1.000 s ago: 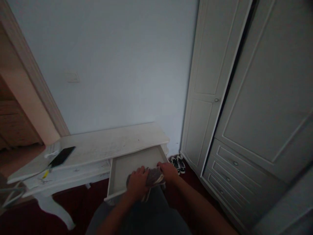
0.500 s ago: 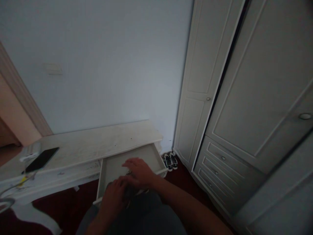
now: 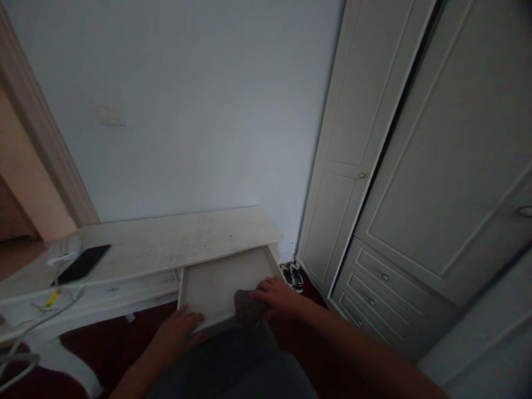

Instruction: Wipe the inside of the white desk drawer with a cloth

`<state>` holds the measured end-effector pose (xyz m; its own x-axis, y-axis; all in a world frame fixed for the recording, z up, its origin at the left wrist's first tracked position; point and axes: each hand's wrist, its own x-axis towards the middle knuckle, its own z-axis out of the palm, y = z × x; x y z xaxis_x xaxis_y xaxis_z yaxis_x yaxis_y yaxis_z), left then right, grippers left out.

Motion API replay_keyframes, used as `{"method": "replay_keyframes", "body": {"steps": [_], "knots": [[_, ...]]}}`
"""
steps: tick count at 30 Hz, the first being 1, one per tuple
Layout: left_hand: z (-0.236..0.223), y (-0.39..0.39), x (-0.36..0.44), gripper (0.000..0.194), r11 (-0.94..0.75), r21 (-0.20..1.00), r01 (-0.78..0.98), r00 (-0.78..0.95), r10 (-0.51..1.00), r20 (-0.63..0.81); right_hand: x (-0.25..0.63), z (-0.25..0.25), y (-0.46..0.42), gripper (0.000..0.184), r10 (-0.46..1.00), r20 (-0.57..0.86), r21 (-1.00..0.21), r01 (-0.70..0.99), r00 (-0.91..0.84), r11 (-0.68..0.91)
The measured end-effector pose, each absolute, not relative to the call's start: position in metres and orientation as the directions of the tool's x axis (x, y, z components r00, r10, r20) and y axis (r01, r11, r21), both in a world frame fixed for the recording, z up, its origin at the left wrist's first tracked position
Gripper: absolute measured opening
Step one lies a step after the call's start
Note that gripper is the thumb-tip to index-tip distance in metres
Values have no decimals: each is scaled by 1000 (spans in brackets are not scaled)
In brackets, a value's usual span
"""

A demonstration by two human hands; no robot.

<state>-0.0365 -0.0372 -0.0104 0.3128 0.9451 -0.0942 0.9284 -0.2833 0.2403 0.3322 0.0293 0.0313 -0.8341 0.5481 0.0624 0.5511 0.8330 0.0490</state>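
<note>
Cloth [image 3: 246, 309] at drawer [image 3: 218, 282], scuffed white desk [image 3: 178, 238], wardrobe [image 3: 399, 221]

Left hand [image 3: 178, 331] on the near left corner of a pulled-out drawer [image 3: 220, 280], right hand [image 3: 277, 296] gripping a dark bunched cloth [image 3: 247, 308] at its near edge; whitish table [image 3: 178, 238], dark phone [image 3: 85, 264] at left; shoes [image 3: 293, 276] beyond, wardrobe [image 3: 415, 166] right

Sneakers [image 3: 293, 276] stood on dark red floor [image 3: 103, 332] beside panelled wardrobe [image 3: 453, 166]. Switch plate [image 3: 110, 116] sat on pale wall [image 3: 208, 111], above dark smartphone [image 3: 85, 263].
</note>
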Motion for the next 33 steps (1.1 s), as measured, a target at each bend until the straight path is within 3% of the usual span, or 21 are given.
{"method": "replay_keyframes", "body": {"steps": [5, 14, 21, 25, 29, 33], "knots": [[-5, -22, -9, 44, -362, 163, 918, 386, 910, -152, 337, 31, 28, 77, 651, 44, 19, 652, -758, 758], [-6, -21, -18, 29, -319, 160, 934, 349, 911, -221, 208, 12, 10, 70, 542, 232, -100, 535, -808, 839], [2, -27, -14, 42, -380, 171, 909, 403, 906, -129, 314, 34, 36, 67, 590, 29, -1, 590, -807, 807], [0, -24, -10, 45, -395, 172, 902, 416, 903, -108, 348, 41, 43, 60, 605, 39, -16, 605, -795, 796], [-3, -21, -11, 47, -373, 157, 914, 395, 907, -144, 284, 25, 37, 65, 567, 82, -41, 565, -820, 824], [-6, -20, -20, 37, -339, 216, 916, 379, 907, -182, 195, 9, 29, 72, 476, 147, -61, 472, -867, 879]]}}
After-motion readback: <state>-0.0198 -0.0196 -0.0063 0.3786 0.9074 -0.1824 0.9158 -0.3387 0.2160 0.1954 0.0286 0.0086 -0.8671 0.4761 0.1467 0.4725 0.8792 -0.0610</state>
